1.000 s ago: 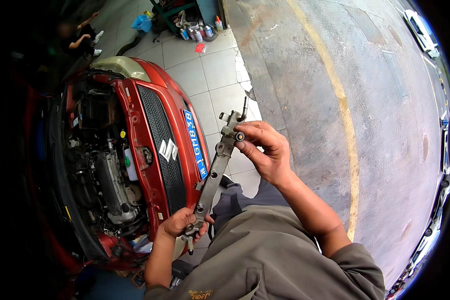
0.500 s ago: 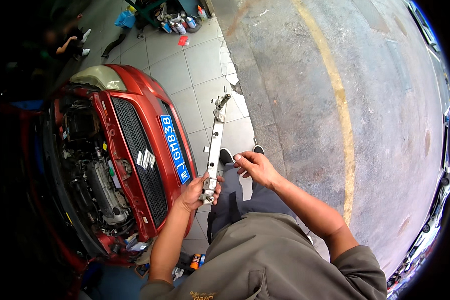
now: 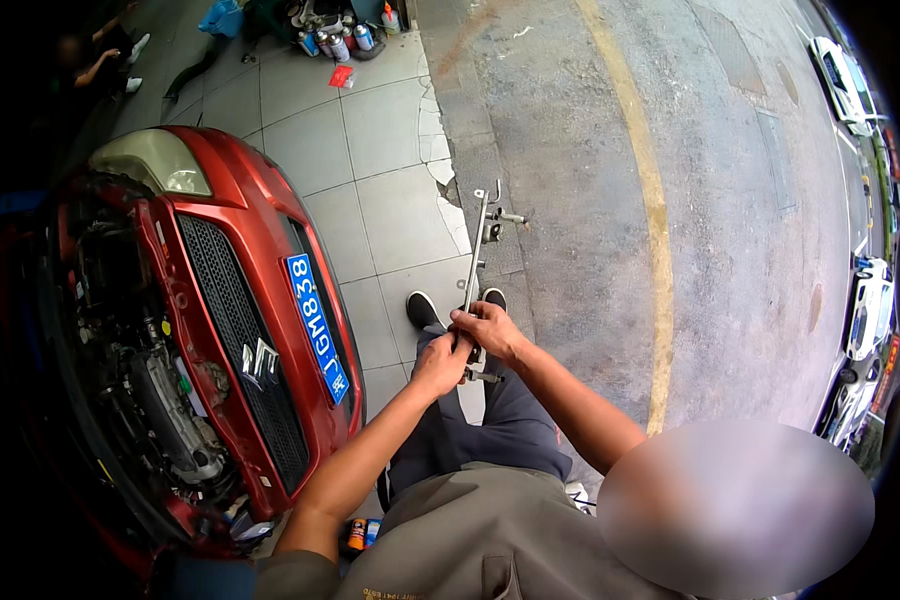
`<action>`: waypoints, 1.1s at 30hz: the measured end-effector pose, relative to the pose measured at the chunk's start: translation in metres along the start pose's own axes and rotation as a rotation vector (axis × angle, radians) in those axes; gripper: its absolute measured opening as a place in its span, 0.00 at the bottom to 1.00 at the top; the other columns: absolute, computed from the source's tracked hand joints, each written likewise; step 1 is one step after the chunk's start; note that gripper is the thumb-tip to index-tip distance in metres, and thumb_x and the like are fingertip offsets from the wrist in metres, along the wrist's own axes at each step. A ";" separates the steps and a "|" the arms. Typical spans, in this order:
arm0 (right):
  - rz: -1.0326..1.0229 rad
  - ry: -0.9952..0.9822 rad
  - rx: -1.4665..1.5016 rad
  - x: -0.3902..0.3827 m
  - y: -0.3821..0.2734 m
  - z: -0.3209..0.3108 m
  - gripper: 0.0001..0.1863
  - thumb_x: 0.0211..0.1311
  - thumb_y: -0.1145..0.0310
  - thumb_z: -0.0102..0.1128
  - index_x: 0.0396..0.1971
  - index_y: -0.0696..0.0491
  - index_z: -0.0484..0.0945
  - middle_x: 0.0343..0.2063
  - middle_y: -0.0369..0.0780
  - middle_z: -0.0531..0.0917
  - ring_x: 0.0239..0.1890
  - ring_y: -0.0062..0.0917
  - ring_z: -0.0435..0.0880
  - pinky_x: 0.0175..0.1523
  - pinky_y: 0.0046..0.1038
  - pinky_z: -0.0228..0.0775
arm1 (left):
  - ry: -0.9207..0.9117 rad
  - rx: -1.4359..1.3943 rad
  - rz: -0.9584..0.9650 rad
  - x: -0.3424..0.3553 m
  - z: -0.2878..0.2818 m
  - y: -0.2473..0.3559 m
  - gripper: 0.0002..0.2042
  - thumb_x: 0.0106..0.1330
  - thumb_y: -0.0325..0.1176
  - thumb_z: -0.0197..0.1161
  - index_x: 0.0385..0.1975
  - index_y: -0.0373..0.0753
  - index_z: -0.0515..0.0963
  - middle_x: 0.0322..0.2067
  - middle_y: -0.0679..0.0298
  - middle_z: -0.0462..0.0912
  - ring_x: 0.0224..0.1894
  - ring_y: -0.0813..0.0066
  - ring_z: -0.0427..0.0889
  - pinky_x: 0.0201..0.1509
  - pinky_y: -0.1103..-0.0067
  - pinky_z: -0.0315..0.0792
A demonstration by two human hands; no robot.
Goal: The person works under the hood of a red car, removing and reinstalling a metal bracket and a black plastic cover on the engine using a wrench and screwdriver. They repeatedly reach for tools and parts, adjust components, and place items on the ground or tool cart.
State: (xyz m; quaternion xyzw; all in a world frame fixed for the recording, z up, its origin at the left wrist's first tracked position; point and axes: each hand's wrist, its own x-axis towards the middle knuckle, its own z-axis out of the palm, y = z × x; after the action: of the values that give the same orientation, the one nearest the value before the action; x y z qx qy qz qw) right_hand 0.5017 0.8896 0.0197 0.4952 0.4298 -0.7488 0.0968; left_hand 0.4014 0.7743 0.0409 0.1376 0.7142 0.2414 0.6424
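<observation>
In front of my body I hold a long, slim metal fuel rail (image 3: 476, 250), with stubby ports along one side. It points away from me and stands edge-on to the view. My left hand (image 3: 440, 366) is closed around its near part, where a fitting sticks out below the fingers. My right hand (image 3: 494, 330) is closed on the rail just beyond the left, with thumb and fingertips against the bar. The fingers hide that stretch of the rail.
To the left stands a red car (image 3: 270, 210) with its engine bay (image 3: 160, 400) uncovered. Spray cans (image 3: 340, 46) and a blue bucket (image 3: 220, 18) are at the far left, near a seated person (image 3: 105, 65). White cars (image 3: 870, 310) line the right edge. A blurred oval covers the lower right.
The rail has been turned edge-on, its ports now facing right. My right hand has come from free beside it to grip it. The view has shifted, and the car appears further left.
</observation>
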 end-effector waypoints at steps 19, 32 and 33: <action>0.172 0.148 -1.003 0.504 0.148 -0.094 0.25 0.58 0.53 0.68 0.46 0.59 0.84 0.42 0.50 0.87 0.47 0.39 0.87 0.54 0.37 0.78 | 0.674 -0.667 -0.793 -0.024 0.009 -0.402 0.15 0.76 0.40 0.53 0.51 0.36 0.78 0.36 0.62 0.82 0.34 0.74 0.82 0.37 0.77 0.78; -0.057 0.372 -0.964 0.654 0.250 -0.067 0.23 0.63 0.60 0.64 0.50 0.64 0.79 0.41 0.55 0.86 0.46 0.46 0.86 0.53 0.39 0.77 | 0.371 -0.624 -1.043 -0.085 0.106 -0.426 0.13 0.75 0.40 0.54 0.43 0.36 0.79 0.32 0.60 0.84 0.32 0.71 0.84 0.33 0.75 0.79; -0.038 0.380 -0.976 0.653 0.248 -0.064 0.25 0.62 0.61 0.65 0.54 0.61 0.78 0.41 0.55 0.86 0.47 0.47 0.86 0.55 0.39 0.76 | 0.379 -0.609 -1.013 -0.082 0.105 -0.427 0.13 0.75 0.40 0.54 0.43 0.36 0.79 0.32 0.59 0.84 0.32 0.71 0.84 0.34 0.75 0.79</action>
State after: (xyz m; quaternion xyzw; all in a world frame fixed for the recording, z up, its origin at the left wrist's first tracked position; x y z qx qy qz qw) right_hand 0.3646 0.9685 -0.6641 0.5114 0.7477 -0.3600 0.2230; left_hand 0.5641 0.3894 -0.1177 -0.4534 0.6913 0.1197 0.5497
